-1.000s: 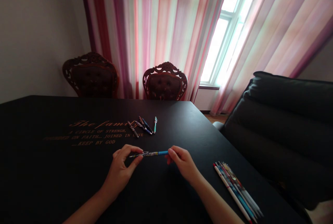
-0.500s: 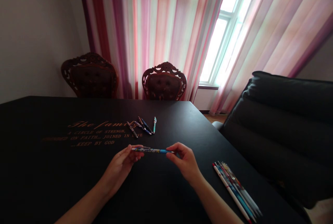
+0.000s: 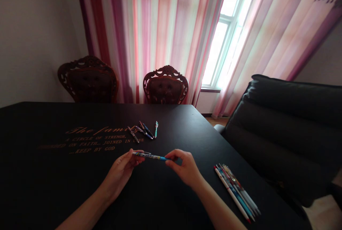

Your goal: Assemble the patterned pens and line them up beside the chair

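Closely, left fingers (image 3: 129, 154) and right fingers (image 3: 174, 167) pinch a pen (image 3: 151, 156).

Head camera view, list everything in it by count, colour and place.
Table: one, black, front
Held pen: one, patterned and blue, over the table
Far pens: about five, dark, blue and teal, beyond the held pen
Near pens: several overlapping, white, teal and grey, table's right
Lettering: four lines, gold, table's left
Carved chairs: two, dark brown, behind table
Armchair: one, black, right
Curtains: two, pink and purple stripes, back
Window: one, bright white, between curtains
Walls: two stretches, grey, left and right edges
Left hand: one, bare, on the pen's clip end
Right hand: one, bare, on the pen's blue end
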Motion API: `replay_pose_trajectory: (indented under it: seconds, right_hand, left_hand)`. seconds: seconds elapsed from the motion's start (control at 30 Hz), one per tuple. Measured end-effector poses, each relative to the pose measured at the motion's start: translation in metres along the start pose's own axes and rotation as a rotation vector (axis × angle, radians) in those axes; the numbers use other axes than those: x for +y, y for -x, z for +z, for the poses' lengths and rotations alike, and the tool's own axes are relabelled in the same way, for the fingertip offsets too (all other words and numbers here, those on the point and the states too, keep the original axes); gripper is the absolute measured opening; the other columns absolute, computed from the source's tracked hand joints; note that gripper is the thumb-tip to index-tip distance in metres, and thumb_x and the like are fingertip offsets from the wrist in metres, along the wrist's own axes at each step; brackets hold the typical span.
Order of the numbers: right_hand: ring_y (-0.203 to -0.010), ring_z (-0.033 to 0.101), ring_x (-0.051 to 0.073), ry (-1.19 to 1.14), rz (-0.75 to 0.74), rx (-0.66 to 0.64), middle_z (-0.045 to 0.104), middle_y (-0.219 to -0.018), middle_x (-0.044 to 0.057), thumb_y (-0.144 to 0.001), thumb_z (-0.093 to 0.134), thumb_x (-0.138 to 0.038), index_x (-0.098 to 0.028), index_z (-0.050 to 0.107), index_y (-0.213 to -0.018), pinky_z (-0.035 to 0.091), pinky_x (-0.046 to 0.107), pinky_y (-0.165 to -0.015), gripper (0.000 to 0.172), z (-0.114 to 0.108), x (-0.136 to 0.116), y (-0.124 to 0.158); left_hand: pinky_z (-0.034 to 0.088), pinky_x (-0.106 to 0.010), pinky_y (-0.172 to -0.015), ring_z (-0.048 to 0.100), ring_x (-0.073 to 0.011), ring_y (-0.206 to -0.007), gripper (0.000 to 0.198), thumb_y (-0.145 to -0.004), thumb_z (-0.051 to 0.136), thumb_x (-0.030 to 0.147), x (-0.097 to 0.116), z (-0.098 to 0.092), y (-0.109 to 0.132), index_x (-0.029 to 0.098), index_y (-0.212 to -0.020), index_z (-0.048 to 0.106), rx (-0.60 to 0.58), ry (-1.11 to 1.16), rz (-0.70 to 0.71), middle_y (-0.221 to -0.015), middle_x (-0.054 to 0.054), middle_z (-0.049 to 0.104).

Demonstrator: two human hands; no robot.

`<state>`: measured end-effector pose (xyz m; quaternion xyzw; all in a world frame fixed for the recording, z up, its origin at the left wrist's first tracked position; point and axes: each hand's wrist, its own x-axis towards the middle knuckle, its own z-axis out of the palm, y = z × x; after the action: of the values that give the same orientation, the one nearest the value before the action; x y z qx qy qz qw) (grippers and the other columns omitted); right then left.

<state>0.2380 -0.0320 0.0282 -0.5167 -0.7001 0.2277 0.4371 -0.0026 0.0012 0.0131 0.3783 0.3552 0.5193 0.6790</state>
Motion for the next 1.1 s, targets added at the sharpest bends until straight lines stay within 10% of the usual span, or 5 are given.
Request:
replay_pose_trajectory:
  seconds: [0.23, 0.5, 0.87, 1.1]
  right_hand:
    - [-0.082, 0.059, 0.019, 0.312, -0.036, 0.274, 0.067, -0.082, 0.003, -0.081, 0.065, -0.024, -0.022, 0.07, -0.085, 0.044, 0.031, -0.078, 0.007, -0.06, -0.017, 0.009]
    - [-0.072, 0.06, 0.025, 0.56, 0.468, 0.764, 0.069, -0.074, 0.009, -0.076, 0.06, -0.041, -0.019, 0.071, -0.076, 0.047, 0.034, -0.065, 0.025, -0.152, 0.052, 0.13]
    - [-0.081, 0.066, 0.032, 0.596, 0.713, 0.608, 0.075, -0.082, 0.01, -0.069, 0.058, -0.05, -0.025, 0.076, -0.075, 0.05, 0.04, -0.069, 0.031, -0.161, 0.092, 0.18]
    - [-0.078, 0.063, 0.033, 0.755, 0.581, 0.674, 0.074, -0.084, 0.012, -0.074, 0.052, -0.05, -0.025, 0.075, -0.079, 0.047, 0.042, -0.066, 0.035, -0.151, 0.084, 0.182]
  left_hand:
    - [0.042, -0.035, -0.083, 0.06, -0.0235, -0.089, 0.043, -0.087, 0.055, 0.052, -0.008, -0.002, 0.001, 0.018, -0.108, 0.071, -0.04, -0.386, 0.101, -0.09, -0.006, 0.075]
    - [0.044, -0.042, -0.092, 0.063, -0.0278, -0.093, 0.046, -0.086, 0.05, 0.056, -0.017, -0.01, -0.006, 0.02, -0.105, 0.071, -0.075, -0.508, 0.112, -0.088, -0.006, 0.074]
    - [0.045, -0.038, -0.089, 0.065, -0.0274, -0.091, 0.043, -0.086, 0.052, 0.054, -0.014, -0.005, -0.002, 0.02, -0.102, 0.073, -0.094, -0.533, 0.114, -0.086, -0.005, 0.075]
    - [0.045, -0.034, -0.084, 0.064, -0.0243, -0.086, 0.04, -0.089, 0.05, 0.05, -0.015, -0.001, 0.002, 0.02, -0.1, 0.074, -0.116, -0.518, 0.166, -0.082, -0.005, 0.074]
